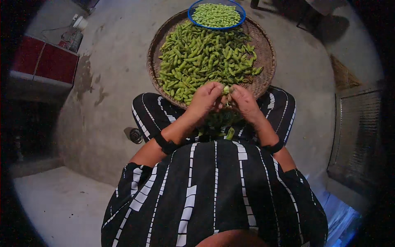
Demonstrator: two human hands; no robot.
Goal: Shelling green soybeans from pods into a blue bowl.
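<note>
Between the fingertips of both hands is a green soybean pod (226, 90), above the near rim of a round woven basket (266, 40). My left hand (207, 94) pinches it from the left, and my right hand (246, 99) grips it from the right. Unshelled green pods (203, 58) lie heaped across the basket. On its far edge rests a blue-rimmed bowl (243, 19) filled with shelled green beans (216, 14). A loose pod or shell (230, 133) lies on my lap, where more shells sit in shadow below my hands.
Concrete floor (108, 55) surrounds the basket. A dark cylindrical object (133, 135) lies by my left knee. A red-fronted cabinet (52, 58) stands at the left, and a broom-like bundle of straw (342, 74) at the right. Dark furniture legs (255, 4) show at the top.
</note>
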